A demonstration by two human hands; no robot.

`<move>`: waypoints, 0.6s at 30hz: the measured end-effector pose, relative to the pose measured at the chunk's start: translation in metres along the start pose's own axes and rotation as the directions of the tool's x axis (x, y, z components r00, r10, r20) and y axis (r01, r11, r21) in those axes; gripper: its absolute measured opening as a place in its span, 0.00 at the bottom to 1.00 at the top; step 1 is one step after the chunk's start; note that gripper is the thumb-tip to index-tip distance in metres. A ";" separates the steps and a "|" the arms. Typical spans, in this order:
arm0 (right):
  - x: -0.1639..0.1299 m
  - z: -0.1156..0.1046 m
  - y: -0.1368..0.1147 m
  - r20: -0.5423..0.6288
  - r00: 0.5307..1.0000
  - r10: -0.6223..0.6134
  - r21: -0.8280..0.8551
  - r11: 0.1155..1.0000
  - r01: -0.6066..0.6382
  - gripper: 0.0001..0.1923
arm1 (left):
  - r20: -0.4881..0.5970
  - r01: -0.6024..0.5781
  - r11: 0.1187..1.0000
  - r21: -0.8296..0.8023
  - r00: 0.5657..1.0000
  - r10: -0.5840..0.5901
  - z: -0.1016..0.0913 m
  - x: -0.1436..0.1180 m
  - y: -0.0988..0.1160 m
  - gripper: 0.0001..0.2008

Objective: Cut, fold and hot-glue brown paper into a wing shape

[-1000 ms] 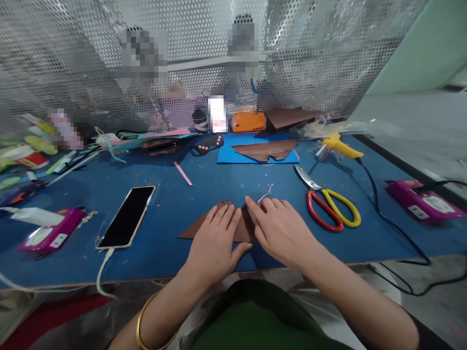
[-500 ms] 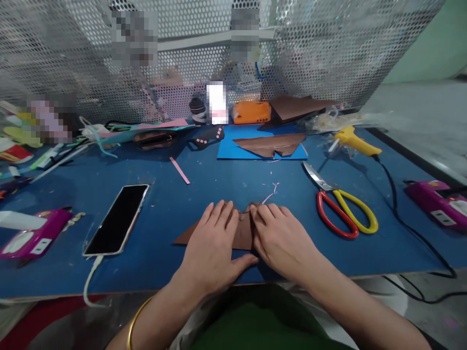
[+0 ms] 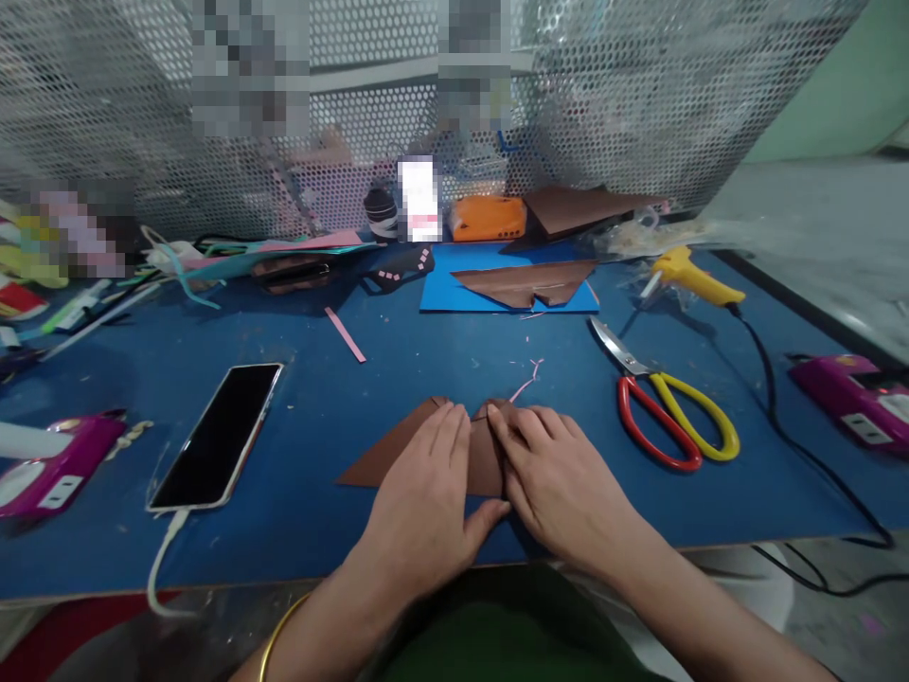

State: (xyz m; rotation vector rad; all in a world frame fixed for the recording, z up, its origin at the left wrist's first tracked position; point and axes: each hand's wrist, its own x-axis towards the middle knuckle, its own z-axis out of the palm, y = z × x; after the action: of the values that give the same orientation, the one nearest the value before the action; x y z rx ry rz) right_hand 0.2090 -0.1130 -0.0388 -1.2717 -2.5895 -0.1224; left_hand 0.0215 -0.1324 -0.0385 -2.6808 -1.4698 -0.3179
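One brown paper piece (image 3: 486, 462) lies near centre, beneath both hands: the left hand (image 3: 432, 488) flat, fingers extended; the right hand (image 3: 561, 469) bent-fingered on its right part, any pinch hidden. Right: one pair of scissors (image 3: 632, 364), one yellow glue gun (image 3: 694, 278). Left: one black-screened phone (image 3: 219, 436).

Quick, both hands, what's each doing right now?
Left hand: open, laid over the brown paper.
Right hand: partly curled against the same paper; can't tell whether it's pinching it.
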 end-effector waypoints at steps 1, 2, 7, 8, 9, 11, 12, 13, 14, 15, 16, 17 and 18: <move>0.000 0.000 0.000 0.001 1.000 0.001 0.008 1.000 -0.001 0.27 | 0.003 0.002 1.000 -0.002 1.000 -0.002 0.000 0.001 0.002 0.39; -0.001 0.000 0.000 0.000 1.000 0.000 0.016 1.000 0.000 0.26 | 0.001 0.005 1.000 -0.001 1.000 -0.005 0.000 0.001 0.003 0.38; -0.005 -0.001 0.001 -0.005 1.000 -0.006 0.042 0.999 0.006 0.26 | -0.041 0.024 1.000 0.002 0.999 -0.024 0.004 0.005 0.007 0.33; -0.006 -0.002 0.001 -0.001 1.000 -0.004 0.052 0.999 0.004 0.26 | -0.047 0.027 1.000 0.001 0.999 -0.027 0.004 0.005 0.007 0.32; -0.006 -0.002 0.001 0.004 1.000 -0.002 0.066 0.998 0.002 0.26 | -0.052 0.029 1.000 0.001 0.998 -0.029 0.004 0.006 0.008 0.32; -0.004 -0.004 0.002 0.012 1.000 0.002 0.097 0.995 -0.003 0.25 | -0.063 0.029 1.000 -0.004 0.998 -0.029 0.004 0.006 0.008 0.32; -0.002 -0.005 0.002 0.014 1.000 0.005 0.107 0.994 -0.006 0.24 | -0.067 0.029 1.000 -0.009 0.997 -0.029 0.004 0.006 0.009 0.32; 0.000 -0.006 0.003 0.016 1.000 0.008 0.110 0.994 -0.009 0.25 | -0.070 0.029 0.999 -0.017 0.997 -0.030 0.004 0.006 0.009 0.32; 0.002 -0.007 0.004 0.018 1.000 0.010 0.103 0.995 -0.012 0.25 | -0.071 0.033 0.999 -0.026 0.997 -0.035 0.004 0.006 0.010 0.32; 0.005 -0.007 0.005 0.023 1.000 0.014 0.087 0.996 -0.016 0.26 | -0.072 0.038 0.999 -0.033 0.997 -0.041 0.004 0.006 0.010 0.32; 0.008 -0.008 0.006 0.032 0.999 0.016 0.066 0.998 -0.018 0.27 | -0.074 0.043 0.998 -0.037 0.996 -0.046 0.004 0.006 0.010 0.32; 0.011 -0.008 0.007 0.044 0.999 0.015 0.045 0.999 -0.017 0.28 | -0.075 0.047 0.998 -0.040 0.996 -0.050 0.004 0.006 0.010 0.32; 0.013 -0.007 0.007 0.056 0.998 0.010 0.024 1.000 -0.011 0.28 | -0.077 0.050 0.998 -0.041 0.996 -0.053 0.004 0.006 0.010 0.32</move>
State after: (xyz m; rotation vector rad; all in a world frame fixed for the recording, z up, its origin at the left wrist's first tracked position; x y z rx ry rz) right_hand 0.2081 -0.0998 -0.0285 -1.2982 -2.6225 -0.0531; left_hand 0.0338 -0.1319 -0.0406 -2.6310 -1.5274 -0.4542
